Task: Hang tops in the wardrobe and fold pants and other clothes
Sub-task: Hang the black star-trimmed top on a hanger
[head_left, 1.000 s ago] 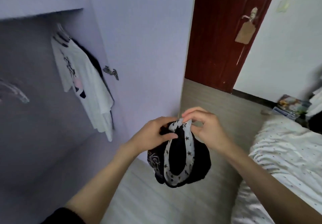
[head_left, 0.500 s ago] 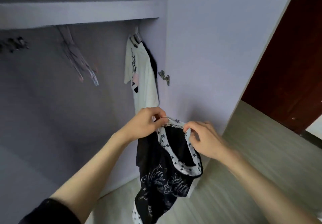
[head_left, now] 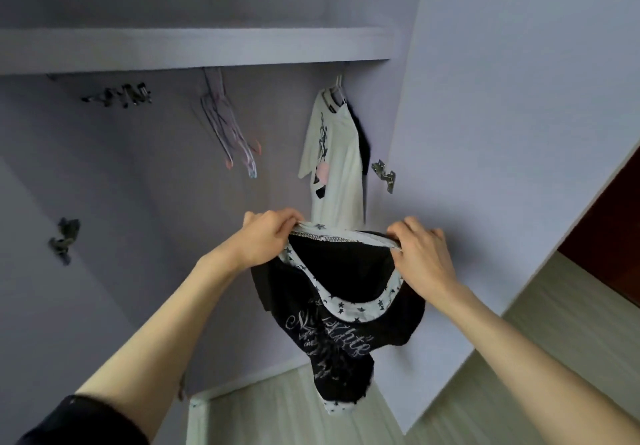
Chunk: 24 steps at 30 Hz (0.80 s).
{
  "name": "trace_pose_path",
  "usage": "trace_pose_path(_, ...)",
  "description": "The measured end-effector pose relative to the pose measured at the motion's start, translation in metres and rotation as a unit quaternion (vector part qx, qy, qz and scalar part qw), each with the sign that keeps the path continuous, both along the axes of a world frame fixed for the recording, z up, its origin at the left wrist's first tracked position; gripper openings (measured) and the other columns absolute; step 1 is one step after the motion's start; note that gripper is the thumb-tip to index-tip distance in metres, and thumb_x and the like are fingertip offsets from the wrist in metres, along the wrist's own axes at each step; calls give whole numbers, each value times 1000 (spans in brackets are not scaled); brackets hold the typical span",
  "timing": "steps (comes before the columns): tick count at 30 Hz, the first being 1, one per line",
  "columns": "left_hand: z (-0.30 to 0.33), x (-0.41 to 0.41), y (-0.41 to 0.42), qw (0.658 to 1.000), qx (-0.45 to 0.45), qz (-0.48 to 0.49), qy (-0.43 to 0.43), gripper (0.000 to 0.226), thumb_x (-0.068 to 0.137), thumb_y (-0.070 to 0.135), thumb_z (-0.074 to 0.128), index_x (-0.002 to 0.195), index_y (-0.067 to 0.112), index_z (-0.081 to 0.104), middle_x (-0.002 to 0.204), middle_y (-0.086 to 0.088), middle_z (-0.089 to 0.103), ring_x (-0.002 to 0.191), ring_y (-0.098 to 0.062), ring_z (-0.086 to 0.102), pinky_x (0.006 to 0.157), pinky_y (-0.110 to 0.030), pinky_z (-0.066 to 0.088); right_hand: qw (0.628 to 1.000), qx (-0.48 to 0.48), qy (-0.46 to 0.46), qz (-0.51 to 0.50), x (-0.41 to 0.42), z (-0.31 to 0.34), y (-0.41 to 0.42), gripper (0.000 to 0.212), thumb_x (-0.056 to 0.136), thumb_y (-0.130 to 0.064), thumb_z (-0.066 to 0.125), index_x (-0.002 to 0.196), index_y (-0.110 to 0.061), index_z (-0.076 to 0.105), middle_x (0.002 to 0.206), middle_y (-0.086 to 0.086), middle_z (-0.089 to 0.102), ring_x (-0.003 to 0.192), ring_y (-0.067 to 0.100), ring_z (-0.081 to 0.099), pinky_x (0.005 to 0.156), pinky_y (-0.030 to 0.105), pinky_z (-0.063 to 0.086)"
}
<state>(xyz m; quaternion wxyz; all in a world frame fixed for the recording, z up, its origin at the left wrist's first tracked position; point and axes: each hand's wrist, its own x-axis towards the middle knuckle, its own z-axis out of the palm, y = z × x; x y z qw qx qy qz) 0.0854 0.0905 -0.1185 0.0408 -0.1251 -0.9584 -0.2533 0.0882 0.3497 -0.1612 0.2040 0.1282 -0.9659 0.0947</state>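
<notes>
Currently both hands hold a black top (head_left: 341, 333) up in front of the open wardrobe (head_left: 145, 167). Left hand (head_left: 268, 240): fingers curled over the white star-print neckline trim (head_left: 349, 311), pinching it at the left end. Right hand (head_left: 420, 257): fingers curled likewise, pinching the same trim at the right end. Between the two grips the neckline is stretched open, back edge taut, front edge sagging in a loop below. Rest of the top hangs free under the hands, bunched, with white script print on the front and a strip of star-print hem at the bottom.

Wardrobe interior: a shelf (head_left: 207, 47) runs across the top. Under it, right of centre, a white T-shirt (head_left: 337, 170) hangs on a hanger, with a dark garment (head_left: 362, 136) just behind it. The white shirt's lower edge is hidden by the held top. Left of it hang a few bare hangers (head_left: 228, 132), tilted, bunched together. Farther left, a cluster of dark clips (head_left: 121, 94); detail too blurred to tell. Metal hinges: one (head_left: 384, 174) on the right side panel near the white shirt, one (head_left: 64, 240) on the left.

Pale wood-grain floor (head_left: 540, 340) at lower right; dark red door (head_left: 620, 222) at the right edge.
</notes>
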Motion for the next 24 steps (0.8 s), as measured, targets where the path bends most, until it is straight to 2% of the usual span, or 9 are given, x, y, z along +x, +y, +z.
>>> trace_pose_path(3, 1, -3, -21, 1000, -15, 17, 13, 28, 102, 26, 31, 112, 19, 56, 99, 1, 67, 102, -17, 57, 87, -23, 15, 997, -56, -57, -17, -15, 7, 6, 31, 84, 0, 53, 110, -13, 62, 108, 3, 55, 96, 26, 60, 91, 37, 37)
trace_pose_path(6, 0, -4, -42, 998, -59, 11, 23, 24, 96, 42, 45, 106, 22, 53, 95, 7, 64, 97, -9, 55, 75, -24, 12, 989, -100, -104, -33, -30, 20, 6, 31, 83, 0, 53, 107, -15, 65, 111, 4, 56, 104, 26, 59, 96, 40, 40)
trace_pose_path(9, -3, -8, -55, 992, -100, 34, 66, 12, 90, 33, 57, 98, 28, 50, 95, 11, 59, 98, -11, 53, 71, -28, 11, 985, -113, -130, -30, -44, 31, -3, 27, 84, -6, 55, 101, -22, 68, 108, 0, 61, 106, 22, 58, 92, 34, 43)
trace_pose_path(12, -1, -11, -62, 987, -100, 76, 99, 14, 84, 20, 54, 91, 30, 46, 89, 12, 56, 93, -12, 52, 68, -30, 10, 980, -129, -154, -13, -57, 44, -12, 23, 85, -11, 58, 98, -25, 70, 108, -1, 63, 104, 20, 58, 87, 29, 43)
trace_pose_path(14, 0, -12, -70, 983, -102, 102, 110, 16, 81, 16, 52, 89, 29, 46, 88, 12, 52, 88, -12, 50, 67, -31, 9, 982, -109, -156, -14, -63, 50, -15, 23, 83, -12, 59, 96, -27, 71, 104, 2, 57, 104, 22, 57, 88, 31, 45)
trace_pose_path(16, 1, -10, -78, 981, -101, 124, 107, 17, 80, 16, 53, 85, 31, 47, 85, 14, 50, 85, -11, 50, 69, -31, 10, 984, -86, -152, -18, -68, 54, -17, 19, 81, -13, 63, 92, -27, 71, 96, 0, 51, 103, 24, 56, 90, 36, 46)
trace_pose_path(20, 6, -6, -88, 982, -122, 142, 34, 15, 82, 18, 56, 87, 33, 53, 82, 13, 56, 82, -16, 49, 86, -31, 23, 974, -134, -182, 1, -72, 59, -21, 17, 77, -14, 71, 77, -29, 63, 81, -8, 60, 90, 17, 61, 77, 25, 44)
trace_pose_path(22, 7, -1, -87, 991, -64, 114, -4, 16, 81, 13, 59, 87, 28, 59, 79, 10, 59, 78, -13, 51, 85, -27, 36, 967, -160, -199, 3, -74, 59, -27, 20, 76, -10, 70, 75, -29, 63, 76, -10, 61, 80, 12, 59, 69, 21, 40)
trace_pose_path(24, 5, 6, -84, 995, 57, 64, -58, 23, 79, 1, 60, 81, 24, 63, 74, 7, 62, 67, -4, 54, 67, -14, 41, 952, -204, -229, 12, -77, 57, -32, 21, 78, -3, 64, 79, -24, 68, 73, -9, 60, 71, 6, 54, 59, 17, 38)
